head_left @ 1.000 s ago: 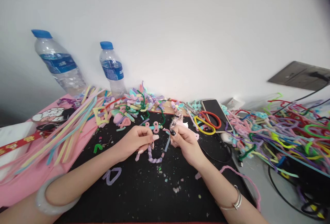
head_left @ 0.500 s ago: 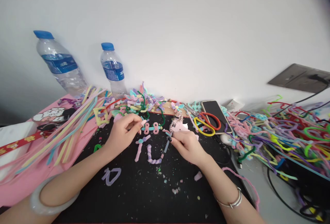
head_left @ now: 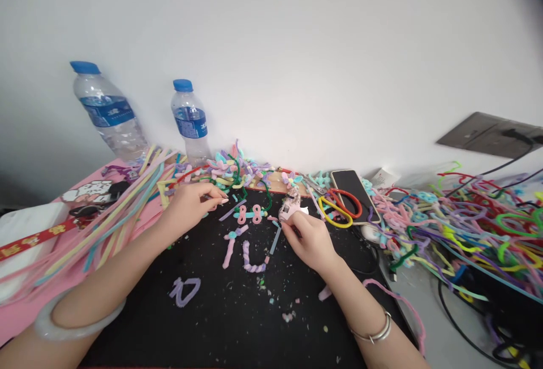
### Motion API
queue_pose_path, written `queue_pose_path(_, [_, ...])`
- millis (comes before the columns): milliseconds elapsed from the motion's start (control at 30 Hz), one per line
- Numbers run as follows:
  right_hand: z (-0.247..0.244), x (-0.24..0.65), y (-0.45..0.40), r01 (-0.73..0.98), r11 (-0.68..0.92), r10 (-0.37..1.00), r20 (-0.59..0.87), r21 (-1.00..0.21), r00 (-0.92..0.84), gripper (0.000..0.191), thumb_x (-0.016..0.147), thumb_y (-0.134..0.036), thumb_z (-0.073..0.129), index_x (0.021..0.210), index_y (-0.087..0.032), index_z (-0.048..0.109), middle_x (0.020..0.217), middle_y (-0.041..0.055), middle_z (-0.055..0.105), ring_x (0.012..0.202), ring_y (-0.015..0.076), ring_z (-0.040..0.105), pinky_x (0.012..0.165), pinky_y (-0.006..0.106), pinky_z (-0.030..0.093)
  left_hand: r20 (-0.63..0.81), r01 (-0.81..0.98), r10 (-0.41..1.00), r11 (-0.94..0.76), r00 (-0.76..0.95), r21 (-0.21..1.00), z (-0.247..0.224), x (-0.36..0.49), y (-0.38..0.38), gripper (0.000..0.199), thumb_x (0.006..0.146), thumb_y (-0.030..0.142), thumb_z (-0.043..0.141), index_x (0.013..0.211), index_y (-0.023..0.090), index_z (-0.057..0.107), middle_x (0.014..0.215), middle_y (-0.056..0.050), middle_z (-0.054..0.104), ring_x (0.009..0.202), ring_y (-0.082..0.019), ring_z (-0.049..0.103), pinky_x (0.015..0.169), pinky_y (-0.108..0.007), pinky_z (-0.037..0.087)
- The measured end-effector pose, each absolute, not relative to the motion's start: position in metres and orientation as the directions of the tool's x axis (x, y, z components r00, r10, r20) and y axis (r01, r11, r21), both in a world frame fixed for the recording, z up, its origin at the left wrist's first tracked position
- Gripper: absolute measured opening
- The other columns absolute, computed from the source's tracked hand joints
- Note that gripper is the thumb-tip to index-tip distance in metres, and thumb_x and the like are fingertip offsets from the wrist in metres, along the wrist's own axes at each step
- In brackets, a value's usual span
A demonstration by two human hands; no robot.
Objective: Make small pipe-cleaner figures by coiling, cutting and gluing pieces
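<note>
My left hand (head_left: 193, 206) is over the upper left of the black mat (head_left: 237, 329), thumb and index fingertip close together; anything between them is too small to tell. Beside its fingertips lies a thin purple strip (head_left: 231, 210). My right hand (head_left: 309, 240) has curled fingers against a pink object (head_left: 288, 208), partly hidden by the hand; what they grip is unclear. Left of it lies a blue-grey strip (head_left: 275, 240). Between the hands are a pink-and-teal looped piece (head_left: 255, 214), a pink fuzzy stem (head_left: 228, 251) and a twisted lilac curve (head_left: 250, 261).
Red-and-yellow-handled scissors (head_left: 337, 210) and a phone (head_left: 355, 196) lie behind my right hand. Two bottles (head_left: 114, 114) (head_left: 190, 123) stand by the wall. Fuzzy stems pile up at left (head_left: 123, 210) and right (head_left: 428, 227). A purple loop (head_left: 185, 291) lies front left.
My left hand has drawn back left, uncovering the purple strip. My right hand has left the blue-grey strip and moved onto the pink object. The view has shifted slightly.
</note>
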State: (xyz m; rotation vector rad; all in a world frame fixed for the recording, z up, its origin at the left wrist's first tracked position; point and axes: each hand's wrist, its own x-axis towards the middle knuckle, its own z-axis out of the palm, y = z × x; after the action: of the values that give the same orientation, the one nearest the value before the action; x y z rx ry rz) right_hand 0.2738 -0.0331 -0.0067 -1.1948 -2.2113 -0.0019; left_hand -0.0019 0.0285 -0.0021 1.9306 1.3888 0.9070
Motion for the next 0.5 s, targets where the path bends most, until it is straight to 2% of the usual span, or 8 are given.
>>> queue_pose_path(100, [-0.008, 0.274, -0.032, 0.752, 0.604, 0.736, 0.547, -0.264, -0.399, 0.021, 0.091, -0.02, 0.045, 0.07, -0.019, 0.045, 0.06, -0.0012, 0.047, 0.054, 0.0106, 0.043, 0.053, 0.022, 0.031, 0.171, 0.662, 0.932, -0.349, 0.319, 0.663, -0.01, -0.002, 0.032, 0.02, 0.082, 0.033, 0.052, 0.075, 0.021, 0.067, 0.088, -0.005, 0.072, 0.084, -0.024, 0.064, 0.075, -0.034, 0.046])
queue_pose_path(200, [-0.008, 0.275, -0.031, 0.758, 0.603, 0.732, 0.551, -0.25, -0.4, 0.022, 0.09, -0.018, 0.045, 0.069, -0.019, 0.045, 0.06, -0.0011, 0.048, 0.053, 0.0103, 0.042, 0.052, 0.023, 0.031, 0.116, 0.716, 0.913, -0.382, 0.392, 0.585, -0.012, 0.002, 0.03, 0.022, 0.082, 0.037, 0.052, 0.086, 0.021, 0.067, 0.088, -0.005, 0.07, 0.08, -0.024, 0.063, 0.071, -0.033, 0.046])
queue_pose_path(333, [-0.009, 0.276, -0.031, 0.772, 0.585, 0.745, 0.541, -0.249, -0.39, 0.023, 0.089, -0.017, 0.044, 0.067, -0.019, 0.044, 0.059, -0.0011, 0.049, 0.052, 0.0099, 0.043, 0.051, 0.023, 0.031, 0.066, 0.709, 0.9, -0.384, 0.432, 0.592, -0.016, 0.007, 0.026, 0.024, 0.08, 0.034, 0.053, 0.096, 0.019, 0.063, 0.082, -0.005, 0.065, 0.072, -0.021, 0.06, 0.065, -0.03, 0.046])
queue_pose_path(433, [-0.011, 0.277, -0.031, 0.772, 0.581, 0.751, 0.536, -0.259, -0.386, 0.023, 0.089, -0.018, 0.044, 0.066, -0.019, 0.044, 0.059, -0.0011, 0.049, 0.052, 0.0098, 0.043, 0.051, 0.023, 0.031, 0.06, 0.702, 0.901, -0.375, 0.429, 0.606, -0.018, 0.008, 0.025, 0.022, 0.083, 0.03, 0.048, 0.096, 0.019, 0.062, 0.079, -0.004, 0.065, 0.073, -0.021, 0.059, 0.067, -0.031, 0.046])
queue_pose_path(500, [-0.011, 0.277, -0.031, 0.768, 0.581, 0.753, 0.537, -0.27, -0.381, 0.024, 0.089, -0.017, 0.043, 0.066, -0.019, 0.043, 0.058, -0.0013, 0.048, 0.052, 0.0099, 0.042, 0.051, 0.023, 0.031, 0.12, 0.711, 0.907, -0.393, 0.402, 0.584, -0.017, 0.008, 0.025, 0.022, 0.084, 0.029, 0.045, 0.094, 0.019, 0.062, 0.085, -0.006, 0.065, 0.078, -0.022, 0.059, 0.073, -0.033, 0.045])
